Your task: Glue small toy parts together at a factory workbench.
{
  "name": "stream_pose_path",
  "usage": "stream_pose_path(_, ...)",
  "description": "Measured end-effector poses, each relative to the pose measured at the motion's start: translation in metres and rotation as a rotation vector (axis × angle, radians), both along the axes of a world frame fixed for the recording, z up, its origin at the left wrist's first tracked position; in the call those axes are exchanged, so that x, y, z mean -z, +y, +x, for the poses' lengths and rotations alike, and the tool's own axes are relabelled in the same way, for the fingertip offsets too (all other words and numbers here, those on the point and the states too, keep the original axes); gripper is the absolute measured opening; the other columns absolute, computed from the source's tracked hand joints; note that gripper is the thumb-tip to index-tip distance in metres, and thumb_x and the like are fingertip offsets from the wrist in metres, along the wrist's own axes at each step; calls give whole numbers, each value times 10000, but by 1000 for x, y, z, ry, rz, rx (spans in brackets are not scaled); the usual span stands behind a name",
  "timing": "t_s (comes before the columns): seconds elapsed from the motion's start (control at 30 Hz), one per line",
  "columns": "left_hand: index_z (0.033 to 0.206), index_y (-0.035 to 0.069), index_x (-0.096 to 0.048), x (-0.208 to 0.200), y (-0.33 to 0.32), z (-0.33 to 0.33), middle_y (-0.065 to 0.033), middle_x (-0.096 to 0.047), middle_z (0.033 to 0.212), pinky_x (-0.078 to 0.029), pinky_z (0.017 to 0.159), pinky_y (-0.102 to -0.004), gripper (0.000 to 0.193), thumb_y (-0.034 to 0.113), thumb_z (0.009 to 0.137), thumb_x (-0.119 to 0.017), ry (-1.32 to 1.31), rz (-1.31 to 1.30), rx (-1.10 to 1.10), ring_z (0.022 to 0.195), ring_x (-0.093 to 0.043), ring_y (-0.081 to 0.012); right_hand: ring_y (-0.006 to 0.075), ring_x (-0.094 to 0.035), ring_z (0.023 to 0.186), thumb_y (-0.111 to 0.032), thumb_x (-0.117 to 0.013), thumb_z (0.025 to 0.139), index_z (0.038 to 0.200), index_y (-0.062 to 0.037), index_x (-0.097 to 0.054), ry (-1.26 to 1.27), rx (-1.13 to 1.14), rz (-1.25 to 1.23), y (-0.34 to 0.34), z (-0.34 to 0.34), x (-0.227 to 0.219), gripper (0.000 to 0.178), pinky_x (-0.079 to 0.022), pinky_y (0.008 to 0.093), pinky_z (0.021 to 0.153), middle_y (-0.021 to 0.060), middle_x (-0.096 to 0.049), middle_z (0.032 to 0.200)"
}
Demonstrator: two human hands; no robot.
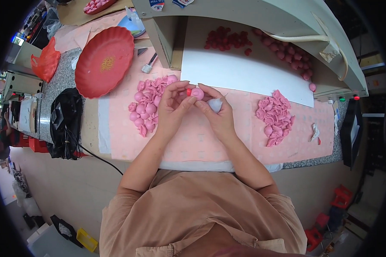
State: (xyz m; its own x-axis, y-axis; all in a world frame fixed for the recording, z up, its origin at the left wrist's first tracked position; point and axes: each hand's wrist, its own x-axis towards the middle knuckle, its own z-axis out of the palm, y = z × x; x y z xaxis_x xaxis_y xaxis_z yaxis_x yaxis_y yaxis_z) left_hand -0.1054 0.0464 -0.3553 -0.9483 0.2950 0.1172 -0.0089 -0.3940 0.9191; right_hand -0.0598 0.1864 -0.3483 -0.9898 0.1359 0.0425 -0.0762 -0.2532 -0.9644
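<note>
Both hands meet over the pink cloth, their fingers closed round a small round pink piece [197,94] with a red part at its left side. My left hand [176,107] pinches it between thumb and fingertips. On its other side, my right hand [221,118] grips too, and a pale, whitish rounded object [215,105] is tucked against its palm; its kind cannot be made out. Just left of my hands lies a pile of pink balls and curled, petal-like pieces [146,109]. A similar pink pile [275,118] rests to the right.
A scalloped red tray [88,55] stands at the left, near a small brush-like tool [149,64]. Under the curved grey cabinet [244,13], a white sheet [227,70] bears small red pieces [227,39] and darker pink ones [289,55]. A black bag [66,122] trails a cable.
</note>
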Motion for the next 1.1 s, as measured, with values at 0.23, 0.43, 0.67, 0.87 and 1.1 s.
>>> stream_pose_path(0.23, 1282, 30, -498, 0, 3, 0, -73, -555, 1175, -500, 886, -263, 430, 21, 884, -662, 45, -66, 43, 1057, -591, -150, 174, -596, 1066, -143, -605, 953, 1312, 7, -501, -97, -68, -392, 0, -4, 1, 402, -511, 316, 929, 104, -590, 1215)
stream_pose_path(0.43, 1247, 45, -562, 12, -2, -3, -87, -576, 1163, -484, 911, -300, 411, 41, 855, -689, 284, -320, -72, 1056, -590, -165, 168, -595, 1065, -206, -609, 957, 1341, -24, -469, -110, -92, -346, 1, -6, 1, 448, -516, 322, 910, 84, -580, 1220)
stream_pose_path(0.67, 1198, 66, -604, 4, 4, 1, -94, -581, 1183, -476, 919, -301, 396, 57, 820, -719, 408, -315, -134, 1082, -579, -193, 140, -569, 1105, -233, -586, 971, 1338, -92, -471, -306, -202, -699, 8, -5, 9, 410, -490, 320, 935, 35, -573, 1204)
stream_pose_path(0.87, 1134, 59, -641, 4, 2, 0, -85, -599, 1186, -460, 951, -320, 338, 40, 807, -721, 265, -280, -119, 1128, -556, -212, 147, -565, 1115, -220, -568, 980, 1296, -111, -477, -260, -183, -689, 2, -4, -2, 346, -487, 350, 943, 32, -560, 1212)
stream_pose_path(1.1, 1128, 46, -651, 2, 2, 1, -82, -590, 1193, -474, 950, -304, 291, 5, 841, -687, 222, -199, -93, 1117, -571, -186, 150, -571, 1090, -220, -575, 976, 1285, -86, -496, -251, -193, -653, 3, -3, -1, 346, -495, 352, 927, 37, -579, 1166)
